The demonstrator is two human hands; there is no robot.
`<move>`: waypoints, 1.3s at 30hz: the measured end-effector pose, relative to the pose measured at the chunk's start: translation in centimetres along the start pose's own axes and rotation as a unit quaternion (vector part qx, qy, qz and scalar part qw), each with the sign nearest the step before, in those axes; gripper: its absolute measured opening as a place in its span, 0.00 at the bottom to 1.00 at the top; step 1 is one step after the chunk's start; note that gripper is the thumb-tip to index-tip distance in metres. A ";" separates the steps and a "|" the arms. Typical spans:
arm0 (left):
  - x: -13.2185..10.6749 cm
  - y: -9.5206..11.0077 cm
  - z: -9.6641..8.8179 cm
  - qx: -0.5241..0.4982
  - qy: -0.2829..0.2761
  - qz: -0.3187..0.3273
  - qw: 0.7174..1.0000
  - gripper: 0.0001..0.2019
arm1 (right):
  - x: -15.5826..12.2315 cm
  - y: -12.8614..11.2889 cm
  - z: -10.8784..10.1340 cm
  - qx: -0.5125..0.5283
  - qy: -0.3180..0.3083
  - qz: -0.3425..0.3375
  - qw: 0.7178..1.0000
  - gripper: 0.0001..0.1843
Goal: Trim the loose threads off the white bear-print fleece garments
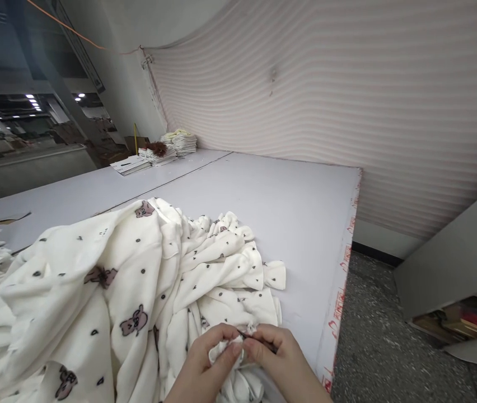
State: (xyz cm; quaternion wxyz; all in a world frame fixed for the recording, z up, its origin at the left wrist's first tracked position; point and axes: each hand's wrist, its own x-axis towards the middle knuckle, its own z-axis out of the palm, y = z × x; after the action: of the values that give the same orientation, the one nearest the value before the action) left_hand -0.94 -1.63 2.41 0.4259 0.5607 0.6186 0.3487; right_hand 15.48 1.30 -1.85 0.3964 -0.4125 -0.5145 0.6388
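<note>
A heap of white soft garments (pixel 138 257), printed with mauve bear-like figures and small dark marks, covers the near left of the table. At its front right edge, my left hand (pixel 211 358) is closed, pinching a bunched edge of white fabric between thumb and fingers. Right beside it, my right hand (pixel 283 358) is closed around a small, slim dark tool (pixel 270 346), whose tip points toward the pinched fabric. Most of the tool is hidden by my fingers, so its exact kind does not show. Sleeve-like ends of the garments lie just beyond both hands.
The pale table (pixel 280 193) has red-printed tape (pixel 339 302) along its right edge. Stacks of folded white cloth (pixel 179 143) stand at the far left. A striped sheet (pixel 326 95) hangs behind. On the floor at right stands a grey cabinet (pixel 452 268) with open shelving.
</note>
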 end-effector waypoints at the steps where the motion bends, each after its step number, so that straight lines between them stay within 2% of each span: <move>1: -0.1 -0.5 0.0 0.026 0.014 0.013 0.999 0.11 | 0.0 0.3 -0.6 0.007 0.018 0.003 1.000 0.15; 3: -0.4 -1.5 -0.1 0.094 0.074 0.052 0.991 0.11 | 0.0 0.9 -2.0 -0.043 0.083 -0.017 0.996 0.12; 5: -0.6 -2.1 -0.2 0.153 0.152 0.119 0.969 0.10 | -0.2 1.4 -3.4 -0.160 0.120 -0.056 0.978 0.15; 6: -0.7 -2.3 -0.3 0.166 0.176 0.153 0.958 0.10 | -0.3 1.7 -4.0 -0.229 0.115 -0.073 0.964 0.18; 8: -0.9 -2.4 -0.6 0.151 0.186 0.197 0.951 0.11 | -0.6 2.4 -4.6 -0.361 0.072 -0.090 0.925 0.24; 9: -0.9 -2.3 -1.0 0.127 0.179 0.196 0.956 0.12 | -0.7 2.7 -4.8 -0.418 0.054 -0.093 0.902 0.27; 11: -1.0 -2.1 -1.9 0.079 0.160 0.137 0.974 0.13 | -0.6 3.3 -5.0 -0.494 0.039 -0.095 0.863 0.29; 13: -1.1 -1.7 -2.9 0.063 0.131 0.051 0.988 0.13 | -0.2 3.5 -5.2 -0.519 0.038 -0.098 0.848 0.25; 15: -1.0 -1.3 -3.7 0.086 0.064 0.021 0.994 0.11 | 0.3 3.4 -5.7 -0.479 0.046 -0.103 0.870 0.21; 17: -0.7 -1.0 -3.6 0.142 -0.031 0.047 0.988 0.06 | 0.7 3.2 -6.3 -0.410 0.059 -0.107 0.904 0.22; 19: -0.2 -1.1 -2.6 0.215 -0.110 0.065 0.968 0.04 | 1.0 3.2 -6.7 -0.352 0.068 -0.106 0.927 0.26; 21: 0.3 -1.7 -0.9 0.298 -0.165 0.054 0.939 0.09 | 1.2 3.4 -6.9 -0.337 0.064 -0.103 0.934 0.29; 23: 0.8 -2.8 1.0 0.394 -0.210 0.048 0.894 0.12 | 1.3 3.6 -6.9 -0.327 0.062 -0.103 0.938 0.27; 26: 1.1 -4.0 3.2 0.488 -0.245 0.063 0.836 0.10 | 1.5 3.5 -6.7 -0.311 0.074 -0.106 0.942 0.15; 29: 1.2 -3.5 3.8 0.487 -0.268 0.098 0.825 0.06 | 1.6 2.9 -6.3 -0.292 0.083 -0.113 0.946 0.08; 31: 1.3 -2.5 3.8 0.471 -0.251 0.096 0.840 0.14 | 1.4 2.3 -5.8 -0.276 0.080 -0.115 0.951 0.05; 33: 1.5 -1.7 3.9 0.433 -0.182 0.077 0.879 0.20 | 1.0 1.9 -5.0 -0.259 0.068 -0.109 0.957 0.05; 34: 1.6 -1.5 4.1 0.410 -0.139 0.077 0.898 0.19 | 0.8 1.7 -4.5 -0.252 0.062 -0.105 0.960 0.07; 36: 1.9 -1.5 4.6 0.353 -0.062 0.102 0.928 0.11 | 0.4 1.5 -3.7 -0.234 0.052 -0.097 0.966 0.08; 38: 2.1 -1.9 5.0 0.286 -0.015 0.137 0.948 0.05 | 0.2 1.3 -3.2 -0.213 0.056 -0.093 0.971 0.08; 39: 2.2 -2.2 5.0 0.244 -0.003 0.145 0.959 0.07 | 0.2 1.2 -3.1 -0.209 0.067 -0.094 0.971 0.06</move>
State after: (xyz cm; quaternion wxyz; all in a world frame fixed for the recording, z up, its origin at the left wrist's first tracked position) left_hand 2.75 0.03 -1.80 0.2231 0.7320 0.5958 0.2437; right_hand 18.18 2.32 -3.42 0.3933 -0.4774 -0.6457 0.4478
